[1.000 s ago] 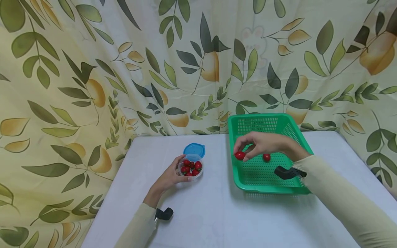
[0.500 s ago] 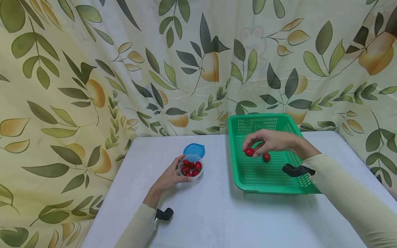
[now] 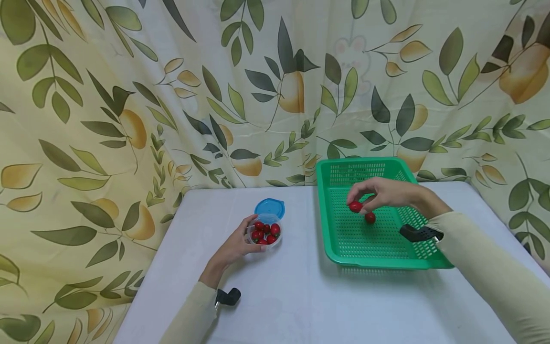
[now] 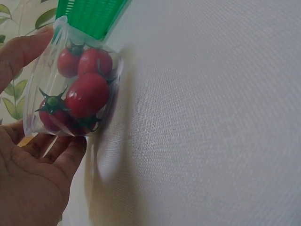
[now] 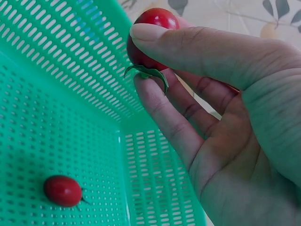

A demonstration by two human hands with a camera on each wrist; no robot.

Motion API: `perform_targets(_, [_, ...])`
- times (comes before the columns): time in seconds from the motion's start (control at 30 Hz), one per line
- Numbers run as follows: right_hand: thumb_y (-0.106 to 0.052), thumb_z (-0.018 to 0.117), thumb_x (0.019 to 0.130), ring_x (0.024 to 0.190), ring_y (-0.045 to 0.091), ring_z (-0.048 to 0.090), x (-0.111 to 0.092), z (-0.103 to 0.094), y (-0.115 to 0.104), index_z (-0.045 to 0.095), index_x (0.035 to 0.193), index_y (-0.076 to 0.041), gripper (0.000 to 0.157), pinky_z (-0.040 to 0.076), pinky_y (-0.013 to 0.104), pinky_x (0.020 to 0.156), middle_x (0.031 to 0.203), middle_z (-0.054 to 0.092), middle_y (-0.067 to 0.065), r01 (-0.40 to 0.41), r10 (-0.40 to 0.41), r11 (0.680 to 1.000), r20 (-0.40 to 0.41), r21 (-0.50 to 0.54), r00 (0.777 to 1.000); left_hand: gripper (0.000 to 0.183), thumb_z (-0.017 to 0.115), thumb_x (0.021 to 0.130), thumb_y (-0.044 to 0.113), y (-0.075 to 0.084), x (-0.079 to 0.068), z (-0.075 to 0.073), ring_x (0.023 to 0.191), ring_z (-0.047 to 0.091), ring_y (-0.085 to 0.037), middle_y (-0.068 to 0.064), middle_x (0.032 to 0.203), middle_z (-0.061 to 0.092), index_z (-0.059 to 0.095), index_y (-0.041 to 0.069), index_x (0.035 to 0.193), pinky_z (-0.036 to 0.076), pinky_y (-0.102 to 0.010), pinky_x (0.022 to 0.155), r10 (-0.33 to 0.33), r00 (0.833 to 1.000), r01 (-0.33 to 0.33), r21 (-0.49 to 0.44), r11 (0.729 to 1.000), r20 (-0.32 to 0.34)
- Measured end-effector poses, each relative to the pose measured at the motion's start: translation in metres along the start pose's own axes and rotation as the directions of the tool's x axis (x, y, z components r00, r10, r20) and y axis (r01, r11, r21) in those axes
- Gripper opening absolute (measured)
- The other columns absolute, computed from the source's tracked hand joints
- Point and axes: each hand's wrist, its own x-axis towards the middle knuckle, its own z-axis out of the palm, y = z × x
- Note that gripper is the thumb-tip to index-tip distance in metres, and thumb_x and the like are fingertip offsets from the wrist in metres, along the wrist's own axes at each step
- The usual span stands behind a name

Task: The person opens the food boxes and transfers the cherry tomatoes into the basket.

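Note:
My left hand grips a clear round plastic tub from its left side, thumb and fingers around the wall. Several red cherry tomatoes with green stems lie inside it. Over the green basket, my right hand pinches one cherry tomato between thumb and fingers; its green calyx points down in the right wrist view. Another cherry tomato lies on the basket floor below, to the right of the held one in the head view.
Right behind the tub lies a blue lid on the white tablecloth. The perforated basket stands at the right with raised walls. A leaf-patterned curtain hangs along the back and left of the table.
My right hand has moved to the right and slightly farther back over the basket, carrying the pinched cherry tomato. My left hand and the tub have stayed in place.

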Motion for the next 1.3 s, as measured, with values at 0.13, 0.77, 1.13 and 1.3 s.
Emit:
perform_targets(0.13, [-0.013, 0.077, 0.09, 0.115, 0.032, 0.054, -0.002, -0.003, 0.002, 0.07, 0.12, -0.012, 0.031, 0.055, 0.035, 0.092, 0.129, 0.062, 0.013, -0.021, 0.021, 1.0, -0.013, 0.004, 1.0, 0.102, 0.091, 0.075, 0.031, 0.0, 0.001, 0.0, 0.153, 0.021, -0.038, -0.003, 0.165, 0.031, 0.031, 0.031, 0.157, 0.04, -0.059, 0.112, -0.004, 1.0, 0.004, -0.001, 1.0, -0.002])
perform_targets(0.77, [-0.014, 0.075, 0.092, 0.117, 0.026, 0.065, 0.002, -0.006, 0.001, 0.068, 0.121, -0.008, 0.03, 0.053, 0.025, 0.098, 0.125, 0.066, 0.012, -0.022, 0.022, 1.0, -0.041, 0.007, 0.999, 0.102, 0.092, 0.074, 0.03, -0.001, 0.001, 0.001, 0.153, 0.022, -0.038, -0.003, 0.164, 0.032, 0.032, 0.032, 0.157, 0.04, -0.061, 0.111, -0.016, 1.0, 0.016, 0.005, 1.0, -0.016])
perform_targets(1.13, [-0.015, 0.075, 0.092, 0.116, 0.026, 0.064, 0.022, 0.002, -0.022, 0.067, 0.121, -0.007, 0.031, 0.054, 0.028, 0.096, 0.122, 0.068, 0.009, 0.007, -0.007, 1.0, 0.016, -0.03, 1.0, 0.102, 0.091, 0.075, 0.029, -0.001, 0.001, 0.001, 0.153, 0.02, -0.038, -0.002, 0.164, 0.031, 0.031, 0.032, 0.157, 0.04, -0.06, 0.112, -0.015, 1.0, 0.016, 0.007, 1.0, -0.013])
perform_targets(1.3, [-0.016, 0.076, 0.091, 0.117, 0.033, 0.062, 0.034, 0.007, -0.029, 0.067, 0.123, -0.008, 0.034, 0.055, 0.03, 0.094, 0.121, 0.068, 0.01, 0.018, -0.016, 0.999, 0.042, -0.04, 0.999, 0.102, 0.091, 0.074, 0.03, -0.001, 0.001, 0.001, 0.154, 0.02, -0.037, -0.001, 0.164, 0.031, 0.032, 0.032, 0.157, 0.039, -0.06, 0.112, -0.02, 1.0, 0.02, 0.009, 1.0, -0.012])
